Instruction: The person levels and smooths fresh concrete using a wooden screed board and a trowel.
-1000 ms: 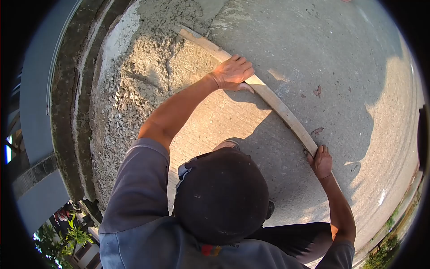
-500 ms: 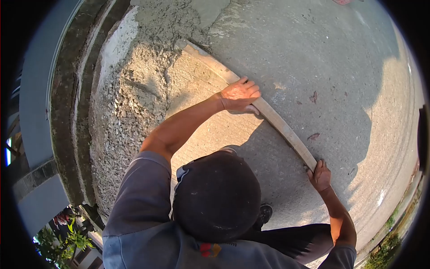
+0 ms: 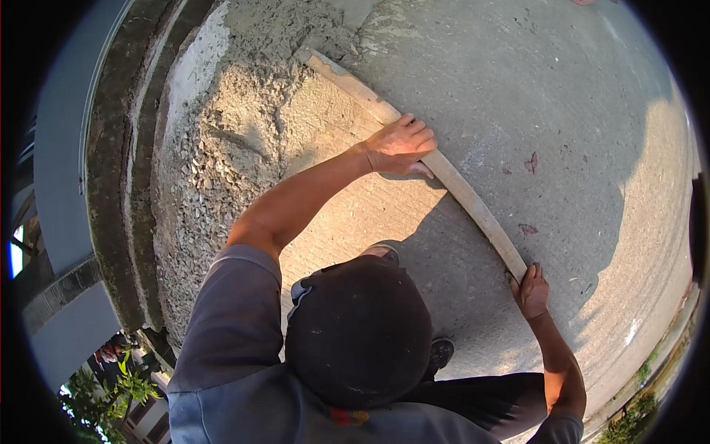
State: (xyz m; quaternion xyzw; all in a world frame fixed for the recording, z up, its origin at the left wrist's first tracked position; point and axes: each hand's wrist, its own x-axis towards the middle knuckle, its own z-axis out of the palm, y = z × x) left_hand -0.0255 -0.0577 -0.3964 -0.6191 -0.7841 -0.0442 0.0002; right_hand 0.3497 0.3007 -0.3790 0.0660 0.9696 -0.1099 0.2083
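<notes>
A long wooden board point(image 3: 473, 205) lies slantwise across the rough ground. My left hand point(image 3: 403, 145) is closed over the board near its middle, fingers over the far edge and thumb on the near side. At the near right end, my right hand point(image 3: 532, 291) grips the board. The board's far end reaches wet grey concrete mix point(image 3: 285, 33) at the upper left. Below that end is a sunlit patch of concrete point(image 3: 325, 111). My dark cap point(image 3: 359, 333) fills the lower middle.
Loose gravel point(image 3: 196, 185) spreads along the left, beside a stepped concrete kerb point(image 3: 111, 185). Hard grey pavement point(image 3: 562, 96) extends to the right, with dry leaves point(image 3: 531, 163) on it. My shoe point(image 3: 441, 351) stands near the cap. A green plant point(image 3: 122, 388) grows at lower left.
The board's far end has slid a little up and away, toward the wet mix. My left hand has moved slightly up and right with it; my right hand has barely shifted.
</notes>
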